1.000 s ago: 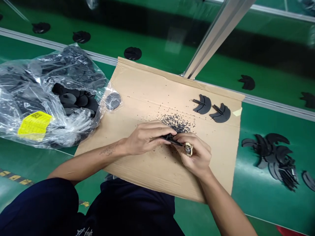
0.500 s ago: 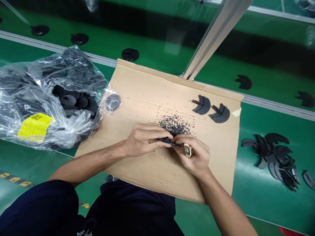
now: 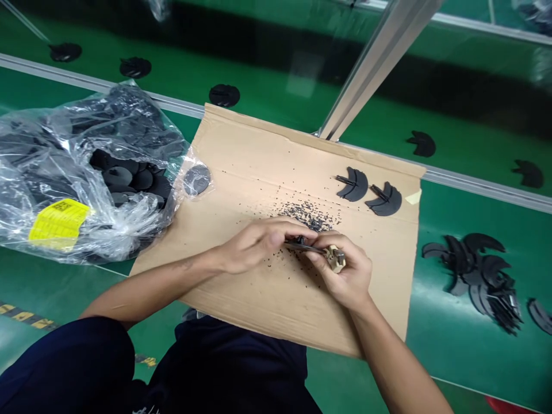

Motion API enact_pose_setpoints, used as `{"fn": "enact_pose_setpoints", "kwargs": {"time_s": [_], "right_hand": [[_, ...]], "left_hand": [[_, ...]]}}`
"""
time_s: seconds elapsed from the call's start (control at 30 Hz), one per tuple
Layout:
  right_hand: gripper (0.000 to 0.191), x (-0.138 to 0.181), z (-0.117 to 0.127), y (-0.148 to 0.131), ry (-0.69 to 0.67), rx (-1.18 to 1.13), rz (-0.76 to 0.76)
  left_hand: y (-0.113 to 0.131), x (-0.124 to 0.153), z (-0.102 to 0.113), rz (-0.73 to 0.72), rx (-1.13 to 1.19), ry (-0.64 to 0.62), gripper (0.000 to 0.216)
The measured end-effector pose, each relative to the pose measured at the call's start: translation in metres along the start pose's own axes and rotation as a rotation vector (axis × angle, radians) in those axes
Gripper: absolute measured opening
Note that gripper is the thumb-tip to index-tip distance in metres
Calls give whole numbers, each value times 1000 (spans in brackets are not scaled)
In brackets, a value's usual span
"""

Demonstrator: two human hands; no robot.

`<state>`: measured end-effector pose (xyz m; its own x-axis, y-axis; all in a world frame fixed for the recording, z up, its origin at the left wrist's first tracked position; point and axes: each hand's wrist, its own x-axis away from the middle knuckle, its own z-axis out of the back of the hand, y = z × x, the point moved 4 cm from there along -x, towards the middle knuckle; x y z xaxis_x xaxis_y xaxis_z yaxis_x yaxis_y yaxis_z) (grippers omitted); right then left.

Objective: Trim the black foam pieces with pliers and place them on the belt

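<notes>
Holding a thin black piece (image 3: 301, 246) at the frame's center, we curl our right hand (image 3: 352, 273) around a pale, metal-ended object (image 3: 337, 260); our left hand (image 3: 252, 246) touches the piece, whether pinching we cannot tell. Black bits (image 3: 314, 217) lie just above on cardboard (image 3: 250, 152).

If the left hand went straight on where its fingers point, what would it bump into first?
The left hand would probably meet the thin black piece by its fingers, then the bare right hand beyond; depth is unclear.
</notes>
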<state>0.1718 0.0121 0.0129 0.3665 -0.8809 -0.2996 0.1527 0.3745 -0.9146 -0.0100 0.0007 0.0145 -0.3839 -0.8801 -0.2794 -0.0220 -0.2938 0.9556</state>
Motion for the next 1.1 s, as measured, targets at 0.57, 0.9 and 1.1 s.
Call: {"fn": "enact_pose_setpoints", "kwargs": {"time_s": [0.57, 0.9, 1.1], "right_hand": [[21, -1, -2, -5, -126, -136, -21], [9, 3, -4, -5, -178, -22, 166], [8, 2, -5, -2, -185, 44, 174]], "left_hand": [[-17, 0, -4, 333, 413, -62, 26], [-13, 4, -1, 237, 232, -121, 16], [-12, 2, 1, 174, 65, -76, 19]]}}
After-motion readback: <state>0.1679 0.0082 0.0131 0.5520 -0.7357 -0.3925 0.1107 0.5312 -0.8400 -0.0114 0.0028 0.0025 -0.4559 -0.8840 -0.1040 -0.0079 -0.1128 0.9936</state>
